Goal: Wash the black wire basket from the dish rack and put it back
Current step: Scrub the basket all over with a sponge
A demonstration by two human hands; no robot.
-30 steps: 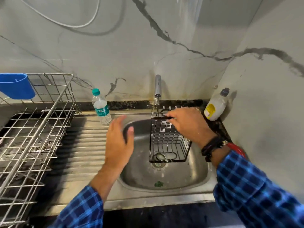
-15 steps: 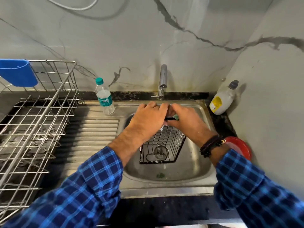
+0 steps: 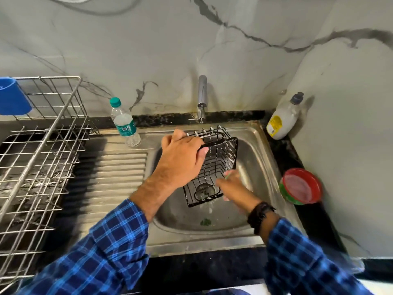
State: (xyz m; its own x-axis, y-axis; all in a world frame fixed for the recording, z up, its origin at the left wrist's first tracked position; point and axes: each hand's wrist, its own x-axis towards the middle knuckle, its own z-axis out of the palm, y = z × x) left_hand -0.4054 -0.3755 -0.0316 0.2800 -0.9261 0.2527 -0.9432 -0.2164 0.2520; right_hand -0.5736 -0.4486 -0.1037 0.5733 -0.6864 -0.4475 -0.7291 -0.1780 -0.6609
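The black wire basket (image 3: 221, 158) stands tilted in the steel sink (image 3: 257, 165), its open top turned towards the tap, with white suds on its wires. My left hand (image 3: 180, 158) grips the basket's top rim from the left. My right hand (image 3: 232, 186), blurred, is at the basket's lower right side and pinches a small green scrubber (image 3: 226, 175) against the wires. The steel dish rack (image 3: 42, 156) stands on the counter at the left.
The tap (image 3: 201, 96) rises behind the sink. A water bottle (image 3: 124, 122) stands by the ribbed drainboard (image 3: 110, 177). A soap bottle (image 3: 282, 120) leans in the right corner, above a red and green bowl (image 3: 302, 188). A blue cup (image 3: 12, 96) hangs on the rack.
My left hand came over from the left and took hold of the basket's rim. My right hand left the rim and dropped to the basket's lower right side. The basket tipped back.
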